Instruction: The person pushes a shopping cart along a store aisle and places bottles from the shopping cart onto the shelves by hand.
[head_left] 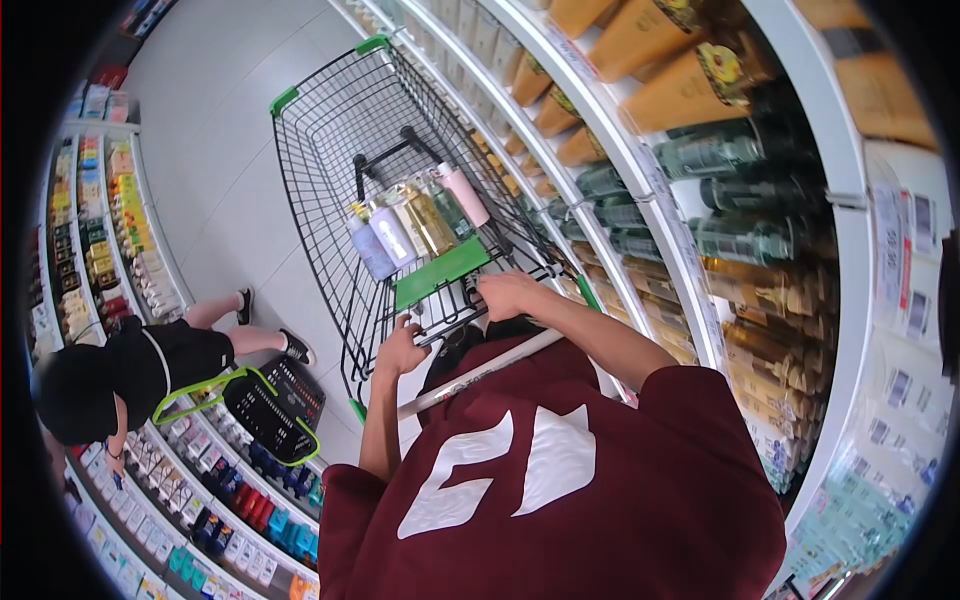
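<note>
A wire shopping cart (300, 150) with green corners stands in front of me. Near its green flap (442, 273), my right hand (508, 294) is closed on the cart's wire part. My left hand (403, 347) curls its fingers on the cart frame, lower and to the left; its fingertips are partly hidden. Behind the flap several bottles stand in a row: a blue one (371, 250), a lavender one (392, 238), a gold one (432, 228), a dark green one and a pink one (464, 196). The cart's handlebar (480, 373) crosses in front of my maroon shirt.
Shelves (610, 110) of orange and green bottles run close along the right. At the left, a person in black (165, 360) carries a green-rimmed black basket (270, 420) beside more product shelves (125, 130). Grey tiled floor (210, 90) lies between the cart and those shelves.
</note>
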